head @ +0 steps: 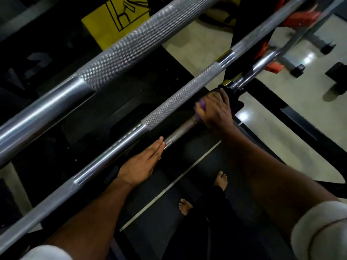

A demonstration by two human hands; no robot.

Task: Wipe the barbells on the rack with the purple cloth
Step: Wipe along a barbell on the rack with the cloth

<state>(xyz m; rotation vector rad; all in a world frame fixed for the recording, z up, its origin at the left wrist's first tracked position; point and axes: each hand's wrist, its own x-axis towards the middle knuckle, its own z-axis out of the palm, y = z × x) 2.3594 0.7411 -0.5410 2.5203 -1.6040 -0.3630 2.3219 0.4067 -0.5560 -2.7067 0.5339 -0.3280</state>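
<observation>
Three steel barbells run diagonally from lower left to upper right. The top barbell [120, 53] is nearest the camera, the middle barbell [180, 92] lies below it, and the lowest barbell [180, 133] is darker and duller. My right hand [216, 109] grips the purple cloth [201, 106], wrapped around the lowest barbell close to its shiny collar [232, 84]. My left hand [144, 162] lies flat with straight fingers, its fingertips touching the lowest barbell further left. Most of the cloth is hidden under my right hand.
Black rack frame [242, 21] and black rubber mat [169, 212] sit below the bars. My bare feet [221, 180] stand on the mat. Pale tiled floor [300, 109] lies at the right, with orange-red plates [300, 17] at the upper right. A yellow sign [112, 21] is at the top.
</observation>
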